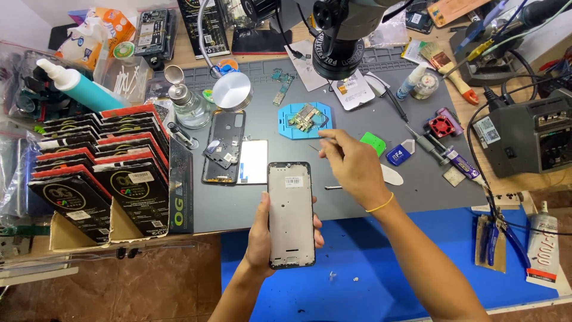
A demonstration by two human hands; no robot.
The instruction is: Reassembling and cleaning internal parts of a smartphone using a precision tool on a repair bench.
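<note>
- Left hand (260,235) is clamped around a phone frame (290,214), holding it upright over the near edge of the grey mat (357,191), inner side facing up, thumb on its left rim and fingers curled round the right.
- Right hand (351,167) hovers just beyond the frame's top right corner, fingers pinched together on thin tweezers (314,146); I cannot tell if anything sits in the tips.
- The tweezer tips point toward the blue holder (285,125), which carries a small circuit board (305,117).
- Left of the frame, a dark back cover (221,149) lies flat on the mat beside a white panel (254,161).
- A microscope head (338,53) hangs above the holder.
- Stacked dark boxes (101,173) stand in a rack at the worktop's left.
- A blue mat (369,262) covers the worktop's near side, under both forearms.
</note>
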